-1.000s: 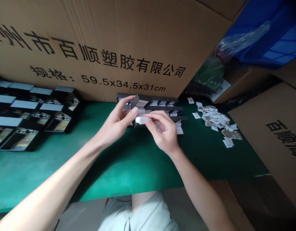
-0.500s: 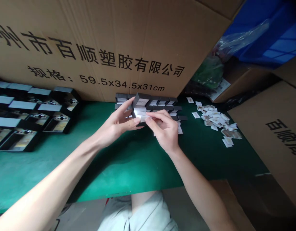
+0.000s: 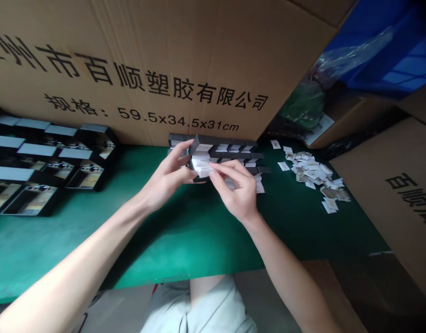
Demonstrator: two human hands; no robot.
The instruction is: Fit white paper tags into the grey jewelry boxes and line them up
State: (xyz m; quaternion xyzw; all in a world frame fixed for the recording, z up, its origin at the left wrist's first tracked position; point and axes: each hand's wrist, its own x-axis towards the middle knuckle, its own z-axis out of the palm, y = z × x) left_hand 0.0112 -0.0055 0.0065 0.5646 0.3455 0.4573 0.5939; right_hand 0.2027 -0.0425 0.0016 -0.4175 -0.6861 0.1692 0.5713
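Here's the left hand (image 3: 166, 178), curled around a small black rectangular box (image 3: 201, 147), fingers up its far side, holding it tilted clear of the table, apparently to turn its open front toward the other hand. And in comes the right hand (image 3: 238, 192), thumb and fingers drawn together, seemingly pinching a white rectangular pad (image 3: 201, 165) at the box's opening. The two hands are nearly touching there. Just beyond the fingertips, rows of matching black boxes (image 3: 234, 155) stand packed side by side, right within reach. Off to the right of the right hand, a loose heap of small white-and-tan paper pieces (image 3: 310, 173) lies on the green-topped table (image 3: 185, 231). Well left of the left hand, open black boxes with tan inserts (image 3: 29, 199) sit in ranks, backed by a big brown cardboard carton (image 3: 130, 78) printed in black.
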